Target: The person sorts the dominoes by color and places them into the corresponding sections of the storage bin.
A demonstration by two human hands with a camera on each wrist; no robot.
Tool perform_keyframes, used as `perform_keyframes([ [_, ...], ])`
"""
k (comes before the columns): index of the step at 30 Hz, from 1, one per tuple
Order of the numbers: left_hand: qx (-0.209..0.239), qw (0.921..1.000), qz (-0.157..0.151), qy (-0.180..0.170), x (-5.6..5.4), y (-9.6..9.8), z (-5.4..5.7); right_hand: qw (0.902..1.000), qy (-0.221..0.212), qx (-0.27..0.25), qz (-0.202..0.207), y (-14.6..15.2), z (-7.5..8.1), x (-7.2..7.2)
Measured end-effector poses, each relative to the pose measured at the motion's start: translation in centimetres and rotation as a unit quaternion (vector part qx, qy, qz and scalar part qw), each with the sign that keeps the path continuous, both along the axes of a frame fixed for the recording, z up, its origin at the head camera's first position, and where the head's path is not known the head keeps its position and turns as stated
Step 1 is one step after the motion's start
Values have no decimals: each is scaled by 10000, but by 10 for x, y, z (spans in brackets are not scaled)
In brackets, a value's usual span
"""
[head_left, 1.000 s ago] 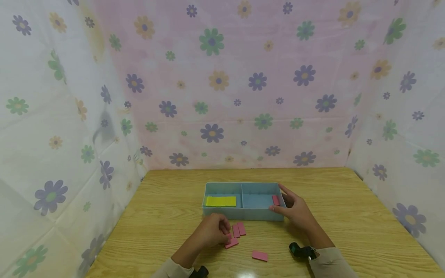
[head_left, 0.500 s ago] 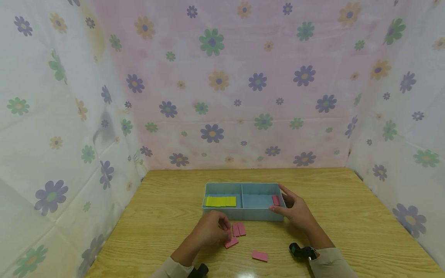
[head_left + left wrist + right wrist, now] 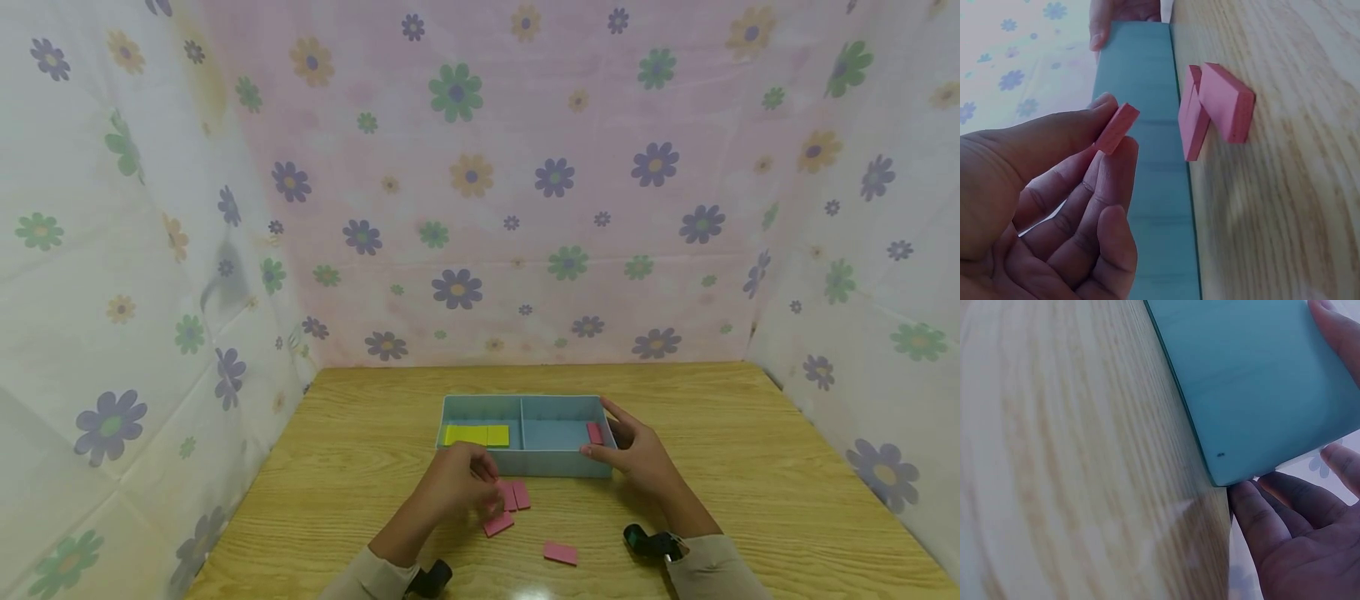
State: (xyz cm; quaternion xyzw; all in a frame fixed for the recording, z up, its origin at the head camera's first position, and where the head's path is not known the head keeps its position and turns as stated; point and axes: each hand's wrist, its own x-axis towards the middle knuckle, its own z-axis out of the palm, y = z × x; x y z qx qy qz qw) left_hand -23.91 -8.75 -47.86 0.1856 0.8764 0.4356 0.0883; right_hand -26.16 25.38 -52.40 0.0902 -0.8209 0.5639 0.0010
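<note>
Between thumb and fingertips, my left hand [image 3: 453,483] pinches a small pink wooden block [image 3: 1116,129], raised off the table in front of the box. My right hand [image 3: 648,458] grips the right end of a blue two-compartment box [image 3: 566,463], thumb at the front and fingers at the end wall [image 3: 1260,394]. Yellow blocks [image 3: 476,436] lie side by side in the left compartment. One pink block [image 3: 595,432] lies at the right of the other compartment. Two pink blocks lie together before the box; a nearer pink block [image 3: 498,524] is partly overlapped by my left hand.
Another loose pink block [image 3: 560,553] lies nearer to me, right of the others. The wood-grain table [image 3: 360,433] is enclosed by flower-patterned cloth [image 3: 510,208] at the back and both sides. Each wrist wears a dark camera.
My left hand has lifted a pink block from the table and moved slightly up toward the box. My right hand and the box have stayed in place.
</note>
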Motion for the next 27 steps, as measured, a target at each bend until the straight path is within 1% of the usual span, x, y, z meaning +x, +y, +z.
perform_keyframes([
  [4,-90,9998,14,162,-1,2,4,10000,-7,-6,-4,0,1,1],
  [10,-45,9991,-91,404,-4,4,9,10000,-65,-11,-29,-1,1,1],
  [13,-14,9993,-84,360,-6,6,10,10000,-79,-22,-29,-1,1,0],
  [16,21,9998,-57,189,-7,7,12,9999,-110,-38,-10,-1,0,0],
  [19,103,9999,-56,99,-10,8,13,9999,-135,-90,1,-1,-1,0],
  [27,379,9991,-96,175,-19,11,19,9997,-149,-170,14,0,0,-1],
])
